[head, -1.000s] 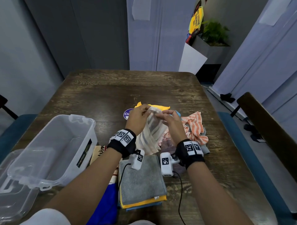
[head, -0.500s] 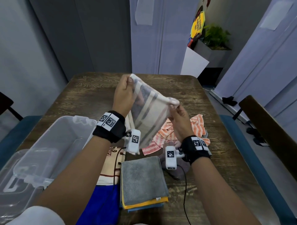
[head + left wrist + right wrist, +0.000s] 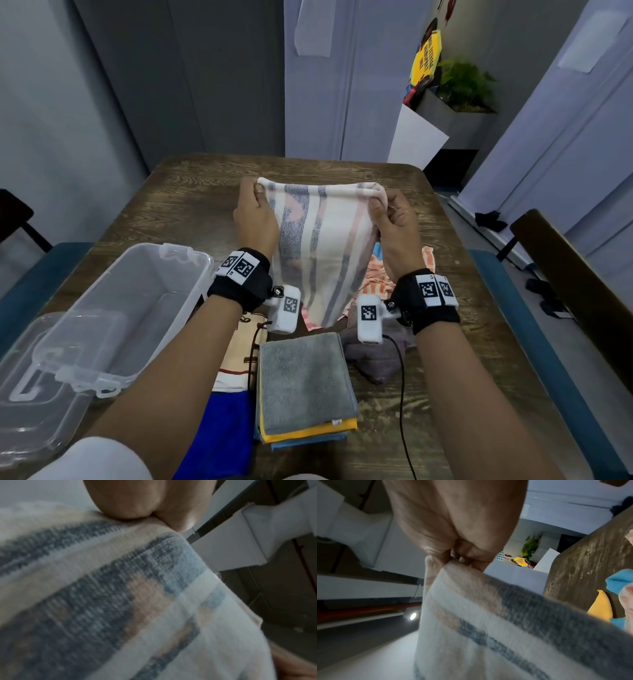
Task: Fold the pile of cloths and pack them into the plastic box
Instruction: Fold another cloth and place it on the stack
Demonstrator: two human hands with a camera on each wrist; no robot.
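A thin white cloth with grey-blue and pink stripes (image 3: 320, 250) hangs in the air above the table, stretched flat between both hands. My left hand (image 3: 255, 214) pinches its top left corner and my right hand (image 3: 390, 219) pinches its top right corner. The left wrist view is filled by the striped cloth (image 3: 120, 601) under pinching fingertips (image 3: 137, 507). The right wrist view shows the cloth (image 3: 488, 628) held by curled fingers (image 3: 462, 555). The clear plastic box (image 3: 113, 308) stands open on the left. Behind the hanging cloth lies the pile with an orange-striped cloth (image 3: 380, 281).
A folded stack, grey cloth on top (image 3: 305, 380), lies near the table's front edge, with a beige and blue cloth (image 3: 233, 377) to its left. A mauve cloth (image 3: 373, 356) lies crumpled on the right. The box lid (image 3: 37, 387) lies front left. A chair back (image 3: 568, 281) stands at right.
Both hands have lifted the striped cloth off the pile and moved apart, spreading it from a bunched, tilted hold to a level, stretched top edge.
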